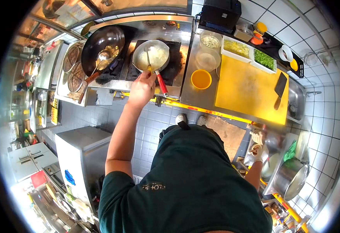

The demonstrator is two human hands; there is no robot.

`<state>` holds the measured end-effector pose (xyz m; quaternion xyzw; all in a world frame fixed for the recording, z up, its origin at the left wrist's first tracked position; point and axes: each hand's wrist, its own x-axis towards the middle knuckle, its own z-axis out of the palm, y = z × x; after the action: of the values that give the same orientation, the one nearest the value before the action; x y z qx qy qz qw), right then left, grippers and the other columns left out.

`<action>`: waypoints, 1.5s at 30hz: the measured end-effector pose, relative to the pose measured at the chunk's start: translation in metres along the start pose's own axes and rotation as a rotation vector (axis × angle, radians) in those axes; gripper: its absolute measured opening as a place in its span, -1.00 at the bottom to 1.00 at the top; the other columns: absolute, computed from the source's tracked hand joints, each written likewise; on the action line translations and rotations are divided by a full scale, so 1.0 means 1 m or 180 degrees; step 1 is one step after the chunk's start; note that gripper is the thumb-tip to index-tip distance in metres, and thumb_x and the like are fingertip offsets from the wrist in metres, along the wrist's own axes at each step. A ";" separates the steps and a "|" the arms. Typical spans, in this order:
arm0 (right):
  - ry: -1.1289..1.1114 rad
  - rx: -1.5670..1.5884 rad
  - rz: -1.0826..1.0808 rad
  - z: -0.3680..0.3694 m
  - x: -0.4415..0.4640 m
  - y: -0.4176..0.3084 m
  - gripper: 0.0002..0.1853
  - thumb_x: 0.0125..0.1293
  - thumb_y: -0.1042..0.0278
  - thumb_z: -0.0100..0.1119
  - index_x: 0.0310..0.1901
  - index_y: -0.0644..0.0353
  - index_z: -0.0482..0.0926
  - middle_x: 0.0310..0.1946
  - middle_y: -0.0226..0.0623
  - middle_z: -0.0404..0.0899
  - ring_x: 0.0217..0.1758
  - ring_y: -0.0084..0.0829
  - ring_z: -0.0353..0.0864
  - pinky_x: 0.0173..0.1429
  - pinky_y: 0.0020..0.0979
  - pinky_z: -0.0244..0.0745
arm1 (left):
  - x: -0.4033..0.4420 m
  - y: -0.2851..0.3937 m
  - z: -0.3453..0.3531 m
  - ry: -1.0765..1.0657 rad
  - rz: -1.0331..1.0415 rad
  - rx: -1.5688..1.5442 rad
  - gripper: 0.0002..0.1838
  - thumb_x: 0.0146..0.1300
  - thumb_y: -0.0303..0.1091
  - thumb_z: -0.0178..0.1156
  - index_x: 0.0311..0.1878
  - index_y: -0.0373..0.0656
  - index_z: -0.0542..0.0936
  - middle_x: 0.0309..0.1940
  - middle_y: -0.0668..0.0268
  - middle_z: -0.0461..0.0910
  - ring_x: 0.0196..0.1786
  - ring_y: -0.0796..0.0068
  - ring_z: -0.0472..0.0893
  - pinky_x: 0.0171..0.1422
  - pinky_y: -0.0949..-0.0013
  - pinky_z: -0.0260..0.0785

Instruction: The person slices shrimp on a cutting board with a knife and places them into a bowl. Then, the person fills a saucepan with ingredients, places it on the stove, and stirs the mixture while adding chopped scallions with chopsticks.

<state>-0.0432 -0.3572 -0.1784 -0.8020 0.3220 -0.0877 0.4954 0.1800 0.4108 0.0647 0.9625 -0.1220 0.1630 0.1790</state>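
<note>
My left hand (146, 83) is closed on the handle of a spoon (147, 56) whose other end rests in a pan of pale food (156, 56) on the stove. The pan's red handle (161, 84) points toward me, just right of my wrist. Left of the pan, a dark wok (90, 50) holds a ladle (103, 56) and some food. Far to the right, below the counter, my right hand (256, 155) reaches among containers on a lower shelf; its fingers are too small and blurred to read.
A cleaver (280, 87) lies on the yellow cutting board (247, 89). Beside the board stand an orange bowl (201, 79), a tray of chopped greens (265, 60) and a sink (296, 97). A large pot (290, 174) sits at lower right.
</note>
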 end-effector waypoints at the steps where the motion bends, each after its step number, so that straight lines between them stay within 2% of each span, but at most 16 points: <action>1: 0.0050 -0.0058 -0.0109 -0.003 0.003 0.011 -0.82 0.25 0.42 0.25 -0.13 0.25 0.65 -0.29 0.00 0.69 -0.22 0.09 0.65 0.00 -0.12 0.59 | -0.001 -0.003 -0.004 -0.0155 0.0129 0.0179 -0.73 0.15 -0.57 0.31 -0.04 -0.23 0.67 -0.04 0.00 0.65 -0.04 -0.04 0.72 0.02 0.07 0.64; 2: 0.0102 -0.0117 -0.0217 -0.006 0.005 0.021 -0.83 0.26 0.43 0.25 -0.13 0.24 0.65 -0.29 -0.03 0.70 -0.23 0.06 0.65 -0.01 -0.14 0.60 | -0.003 -0.006 -0.007 -0.0309 0.0255 0.0357 -0.67 0.14 -0.59 0.32 0.02 -0.24 0.68 0.02 -0.01 0.65 0.00 -0.03 0.73 0.05 0.10 0.65; 4: 0.0588 -0.1655 -0.1127 -0.002 0.007 0.033 -0.82 0.27 0.46 0.25 -0.10 0.23 0.66 -0.30 -0.12 0.71 -0.28 -0.05 0.68 -0.07 -0.18 0.64 | -0.006 -0.013 -0.011 -0.0309 0.0730 0.0448 -0.65 0.11 -0.60 0.33 0.02 -0.25 0.68 0.07 -0.02 0.64 0.01 0.01 0.73 0.05 0.12 0.66; 5: 0.0418 -0.1251 -0.0694 -0.003 0.010 0.037 -0.72 0.32 0.43 0.25 0.04 0.24 0.61 -0.25 -0.16 0.68 -0.29 -0.18 0.66 -0.14 -0.24 0.64 | -0.007 -0.017 -0.014 -0.0314 0.0968 0.0502 -0.64 0.10 -0.60 0.33 0.02 -0.26 0.68 0.10 -0.02 0.63 0.02 0.03 0.73 0.06 0.13 0.66; 7: 0.0086 -0.0421 0.0177 -0.010 0.028 0.083 -0.52 0.41 0.38 0.25 0.34 0.25 0.52 -0.14 -0.25 0.62 -0.33 -0.44 0.63 -0.30 -0.36 0.65 | -0.011 -0.025 -0.019 -0.0236 0.0901 0.0521 -0.67 0.13 -0.60 0.33 0.01 -0.29 0.67 0.05 -0.03 0.65 0.04 0.02 0.73 0.07 0.15 0.66; 8: 0.0114 -0.0178 0.0285 -0.007 0.020 0.078 -0.53 0.42 0.38 0.23 0.34 0.23 0.53 -0.14 -0.28 0.61 -0.32 -0.46 0.62 -0.30 -0.38 0.63 | -0.011 -0.028 -0.021 -0.0198 0.0871 0.0525 -0.68 0.14 -0.60 0.32 0.00 -0.30 0.67 0.03 -0.03 0.66 0.05 0.01 0.72 0.08 0.17 0.66; 11: 0.0183 0.0526 0.0581 0.005 -0.008 0.022 -0.56 0.45 0.40 0.18 0.34 0.15 0.56 -0.16 -0.38 0.58 -0.30 -0.49 0.60 -0.27 -0.41 0.60 | 0.007 -0.038 -0.033 0.0623 0.0072 -0.0246 -0.79 0.27 -0.50 0.30 -0.04 -0.32 0.71 -0.08 -0.02 0.71 -0.09 0.11 0.77 0.03 0.18 0.67; 13: 0.0375 0.0015 0.0550 0.012 -0.009 0.015 -0.72 0.46 0.29 0.23 0.14 0.13 0.62 -0.20 -0.35 0.63 -0.23 -0.40 0.66 -0.22 -0.30 0.66 | 0.029 -0.041 -0.037 0.1151 -0.1530 -0.1298 -0.81 0.38 -0.47 0.26 -0.11 -0.45 0.68 -0.20 0.00 0.76 -0.27 0.31 0.79 -0.09 0.26 0.68; 14: 0.0472 -0.0242 0.0540 0.014 -0.010 0.013 -0.78 0.47 0.23 0.25 0.03 0.12 0.65 -0.22 -0.34 0.65 -0.19 -0.36 0.69 -0.19 -0.24 0.69 | 0.044 -0.048 -0.042 0.1316 -0.1985 -0.1951 -0.80 0.39 -0.47 0.26 -0.14 -0.50 0.66 -0.20 0.01 0.75 -0.31 0.34 0.78 -0.15 0.29 0.70; 15: 0.0574 -0.0436 0.0503 0.017 -0.010 0.012 -0.77 0.47 0.22 0.25 0.05 0.12 0.65 -0.20 -0.33 0.65 -0.17 -0.35 0.68 -0.18 -0.23 0.68 | 0.057 -0.058 -0.047 0.1476 -0.2438 -0.2608 -0.79 0.39 -0.48 0.26 -0.17 -0.55 0.64 -0.21 0.01 0.75 -0.34 0.38 0.78 -0.20 0.32 0.72; 22: 0.0814 -0.0192 0.0663 0.025 -0.008 0.020 -0.70 0.47 0.17 0.26 0.12 0.11 0.62 -0.05 -0.32 0.61 -0.03 -0.31 0.65 -0.10 -0.15 0.66 | 0.117 -0.113 -0.049 0.1820 -0.3321 -0.3037 -0.72 0.38 -0.48 0.26 -0.20 -0.65 0.55 -0.24 -0.05 0.66 -0.36 0.16 0.78 -0.30 0.31 0.81; 28: 0.0821 0.0832 0.1500 0.021 -0.033 0.028 -0.64 0.47 0.13 0.26 0.18 0.10 0.60 0.07 -0.30 0.57 0.08 -0.27 0.61 -0.04 -0.08 0.64 | 0.141 -0.140 -0.031 0.1922 -0.3655 -0.2919 -0.67 0.39 -0.44 0.26 -0.16 -0.68 0.55 -0.24 -0.08 0.68 -0.39 0.14 0.78 -0.36 0.31 0.79; 31: 0.0859 0.1180 0.1910 0.017 -0.056 0.026 -0.61 0.47 0.11 0.26 0.22 0.09 0.59 0.13 -0.30 0.55 0.14 -0.26 0.60 0.00 -0.05 0.63 | 0.148 -0.146 -0.025 0.1860 -0.3704 -0.2802 -0.72 0.41 -0.47 0.26 -0.11 -0.63 0.53 -0.18 -0.15 0.66 -0.30 0.01 0.80 -0.28 0.26 0.82; 33: 0.0908 0.1287 0.2078 0.014 -0.067 0.023 -0.59 0.47 0.10 0.27 0.24 0.09 0.58 0.17 -0.29 0.54 0.18 -0.25 0.59 0.02 -0.02 0.63 | 0.152 -0.147 -0.022 0.1961 -0.3667 -0.2760 -0.69 0.38 -0.45 0.26 -0.14 -0.67 0.56 -0.23 -0.11 0.69 -0.39 0.09 0.79 -0.35 0.29 0.79; 44: 0.1178 0.1137 0.2032 0.021 -0.071 -0.020 -0.47 0.46 0.02 0.27 0.35 0.07 0.54 0.40 -0.27 0.48 0.40 -0.18 0.53 0.14 0.10 0.59 | 0.155 -0.136 -0.019 0.1996 -0.3389 -0.2762 -0.64 0.35 -0.42 0.27 -0.16 -0.72 0.56 -0.27 -0.08 0.71 -0.42 0.17 0.80 -0.40 0.36 0.76; 45: 0.1076 0.1223 0.2067 0.019 -0.063 -0.008 -0.46 0.50 -0.05 0.23 0.38 0.02 0.52 0.37 -0.27 0.51 0.38 -0.22 0.54 0.20 0.01 0.56 | 0.155 -0.133 -0.019 0.2005 -0.3393 -0.2723 -0.64 0.36 -0.42 0.27 -0.16 -0.71 0.56 -0.28 -0.07 0.72 -0.42 0.18 0.80 -0.40 0.36 0.75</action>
<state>-0.0802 -0.3023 -0.1698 -0.5260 0.6129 -0.1159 0.5781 0.3559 0.5117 0.0964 0.6455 0.3648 0.2602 0.6185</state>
